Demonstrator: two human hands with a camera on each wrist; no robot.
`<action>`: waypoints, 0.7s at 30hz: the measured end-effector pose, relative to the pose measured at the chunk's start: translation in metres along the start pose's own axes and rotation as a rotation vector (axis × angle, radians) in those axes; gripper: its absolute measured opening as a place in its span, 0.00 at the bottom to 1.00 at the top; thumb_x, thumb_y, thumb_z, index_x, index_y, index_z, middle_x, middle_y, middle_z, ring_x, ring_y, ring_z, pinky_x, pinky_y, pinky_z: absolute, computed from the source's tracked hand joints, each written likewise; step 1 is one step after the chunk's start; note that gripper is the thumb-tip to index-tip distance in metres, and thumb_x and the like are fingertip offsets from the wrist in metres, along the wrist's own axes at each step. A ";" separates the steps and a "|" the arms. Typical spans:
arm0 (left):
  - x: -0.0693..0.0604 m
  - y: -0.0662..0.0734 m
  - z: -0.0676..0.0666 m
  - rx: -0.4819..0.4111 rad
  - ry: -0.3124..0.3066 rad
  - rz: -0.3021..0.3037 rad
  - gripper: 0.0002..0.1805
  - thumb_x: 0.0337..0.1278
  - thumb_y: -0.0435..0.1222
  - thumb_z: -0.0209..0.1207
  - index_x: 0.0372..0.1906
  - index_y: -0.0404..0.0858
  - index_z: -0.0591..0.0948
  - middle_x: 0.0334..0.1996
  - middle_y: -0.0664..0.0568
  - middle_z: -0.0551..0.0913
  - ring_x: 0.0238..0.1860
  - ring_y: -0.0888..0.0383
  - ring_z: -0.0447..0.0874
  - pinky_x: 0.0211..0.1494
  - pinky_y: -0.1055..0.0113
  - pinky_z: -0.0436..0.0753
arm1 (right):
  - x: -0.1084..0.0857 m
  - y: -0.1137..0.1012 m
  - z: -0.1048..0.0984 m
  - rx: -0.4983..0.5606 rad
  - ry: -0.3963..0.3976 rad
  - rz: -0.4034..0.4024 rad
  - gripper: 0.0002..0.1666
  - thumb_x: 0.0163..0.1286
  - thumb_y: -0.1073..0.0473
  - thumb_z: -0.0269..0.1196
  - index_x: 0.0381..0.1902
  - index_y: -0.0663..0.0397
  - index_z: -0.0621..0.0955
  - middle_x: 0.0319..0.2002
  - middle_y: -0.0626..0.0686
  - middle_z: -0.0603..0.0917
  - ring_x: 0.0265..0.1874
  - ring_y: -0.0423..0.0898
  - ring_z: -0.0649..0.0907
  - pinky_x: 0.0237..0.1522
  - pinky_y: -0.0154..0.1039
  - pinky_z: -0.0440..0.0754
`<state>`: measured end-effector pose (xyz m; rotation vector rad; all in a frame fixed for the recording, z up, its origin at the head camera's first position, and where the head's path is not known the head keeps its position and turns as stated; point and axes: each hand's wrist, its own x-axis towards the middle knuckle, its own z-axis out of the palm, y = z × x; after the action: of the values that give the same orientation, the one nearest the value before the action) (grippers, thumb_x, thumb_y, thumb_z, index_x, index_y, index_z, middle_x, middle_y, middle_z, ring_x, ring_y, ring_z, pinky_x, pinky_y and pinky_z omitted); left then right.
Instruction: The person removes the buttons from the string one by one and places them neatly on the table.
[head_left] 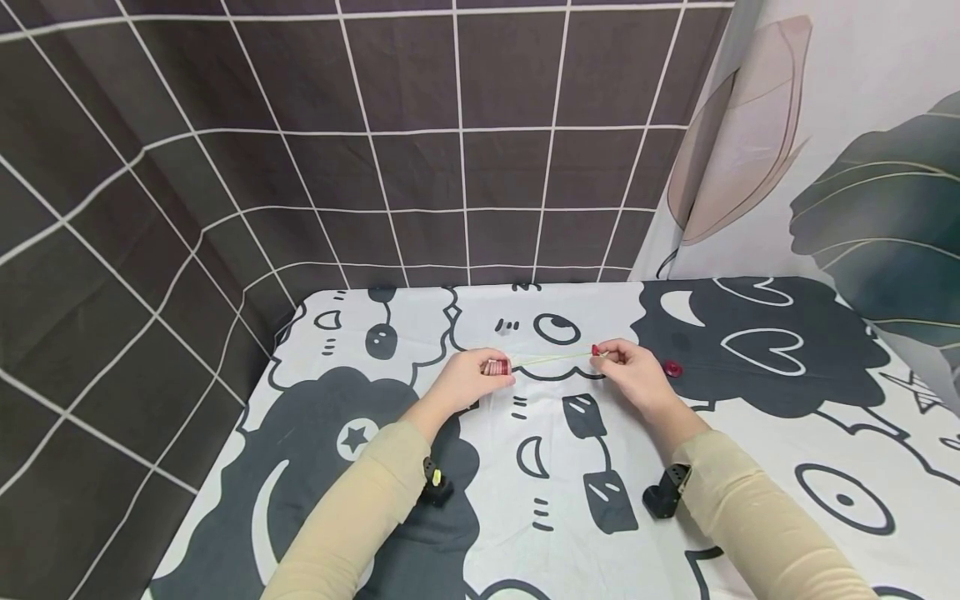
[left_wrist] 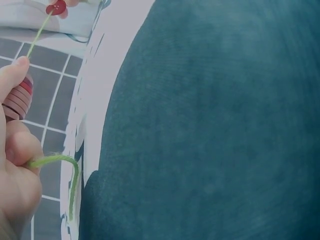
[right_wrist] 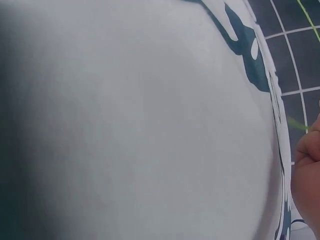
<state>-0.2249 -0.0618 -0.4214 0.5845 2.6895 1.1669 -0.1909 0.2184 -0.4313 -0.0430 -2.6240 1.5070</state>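
My left hand (head_left: 468, 382) grips a stack of pink and red buttons (head_left: 495, 367) strung on a green yarn (head_left: 555, 360). In the left wrist view the button stack (left_wrist: 19, 100) sits between thumb and fingers, and a loose yarn tail (left_wrist: 75, 185) hangs from below the fist. From the stack the yarn runs taut across to my right hand (head_left: 636, 373), which pinches at its far end. A single red button (head_left: 595, 350) is at those right fingertips, apart from the stack. The right wrist view catches only part of the right hand (right_wrist: 307, 175).
Another red button (head_left: 672, 368) lies on the patterned cloth (head_left: 570, 558), just right of the right hand. Dark gridded fabric (head_left: 405, 167) rises behind and at the left. A leaf-print curtain (head_left: 847, 50) hangs at the right.
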 end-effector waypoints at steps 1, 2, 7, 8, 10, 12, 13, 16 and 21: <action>0.000 0.000 0.000 -0.002 0.000 -0.001 0.22 0.49 0.49 0.65 0.50 0.46 0.81 0.40 0.53 0.83 0.39 0.58 0.78 0.44 0.61 0.76 | 0.000 0.000 -0.001 -0.003 -0.004 -0.003 0.16 0.60 0.56 0.63 0.43 0.61 0.81 0.26 0.48 0.77 0.24 0.41 0.72 0.27 0.32 0.68; 0.000 -0.001 0.000 -0.005 -0.001 -0.001 0.22 0.49 0.49 0.65 0.50 0.46 0.81 0.40 0.53 0.83 0.39 0.58 0.78 0.44 0.61 0.76 | 0.000 0.000 -0.001 -0.005 -0.006 -0.005 0.16 0.60 0.56 0.63 0.43 0.61 0.81 0.26 0.47 0.77 0.24 0.40 0.72 0.27 0.32 0.68; 0.000 -0.001 0.000 -0.021 0.001 -0.009 0.22 0.50 0.49 0.65 0.51 0.46 0.81 0.40 0.53 0.83 0.40 0.58 0.78 0.45 0.60 0.76 | -0.001 0.001 -0.006 -0.022 -0.007 -0.006 0.16 0.60 0.57 0.63 0.43 0.62 0.81 0.25 0.47 0.76 0.24 0.40 0.72 0.27 0.32 0.68; 0.000 -0.001 0.000 -0.022 0.003 -0.010 0.22 0.50 0.49 0.65 0.51 0.46 0.81 0.40 0.53 0.83 0.41 0.58 0.79 0.46 0.60 0.76 | -0.001 0.002 -0.007 -0.021 -0.005 -0.006 0.16 0.60 0.57 0.63 0.43 0.62 0.81 0.25 0.47 0.76 0.24 0.40 0.72 0.27 0.32 0.68; 0.000 -0.001 0.000 -0.028 0.005 -0.011 0.22 0.50 0.48 0.66 0.51 0.46 0.81 0.41 0.53 0.83 0.41 0.58 0.79 0.47 0.60 0.76 | -0.001 0.002 -0.009 -0.016 0.001 -0.006 0.16 0.59 0.58 0.63 0.43 0.62 0.80 0.26 0.48 0.77 0.24 0.40 0.72 0.27 0.32 0.69; 0.000 -0.001 0.000 -0.032 0.006 -0.010 0.22 0.50 0.48 0.66 0.51 0.45 0.81 0.41 0.53 0.83 0.41 0.58 0.79 0.47 0.60 0.76 | -0.001 0.003 -0.011 -0.013 0.005 -0.009 0.16 0.59 0.58 0.63 0.43 0.63 0.80 0.26 0.48 0.77 0.24 0.40 0.72 0.27 0.31 0.69; 0.000 -0.001 0.000 -0.031 0.007 -0.009 0.22 0.50 0.48 0.66 0.51 0.45 0.81 0.41 0.53 0.83 0.41 0.58 0.79 0.47 0.60 0.76 | -0.001 0.003 -0.012 -0.013 0.009 -0.007 0.16 0.60 0.58 0.63 0.43 0.63 0.80 0.26 0.48 0.77 0.24 0.40 0.72 0.27 0.31 0.69; 0.000 -0.002 0.000 -0.022 0.007 -0.011 0.23 0.50 0.49 0.65 0.51 0.46 0.81 0.41 0.53 0.83 0.41 0.58 0.79 0.47 0.60 0.76 | -0.001 0.005 -0.014 -0.014 0.024 -0.001 0.16 0.60 0.58 0.62 0.43 0.63 0.80 0.27 0.47 0.77 0.25 0.39 0.72 0.27 0.30 0.69; 0.001 -0.003 0.001 -0.015 0.008 -0.018 0.23 0.50 0.49 0.65 0.51 0.46 0.81 0.42 0.52 0.83 0.43 0.57 0.79 0.48 0.59 0.76 | 0.000 0.007 -0.017 -0.020 0.054 0.001 0.16 0.61 0.57 0.62 0.43 0.64 0.80 0.26 0.45 0.78 0.24 0.38 0.72 0.27 0.30 0.68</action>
<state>-0.2267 -0.0627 -0.4244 0.5535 2.6849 1.1862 -0.1889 0.2367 -0.4284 -0.0862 -2.5978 1.4584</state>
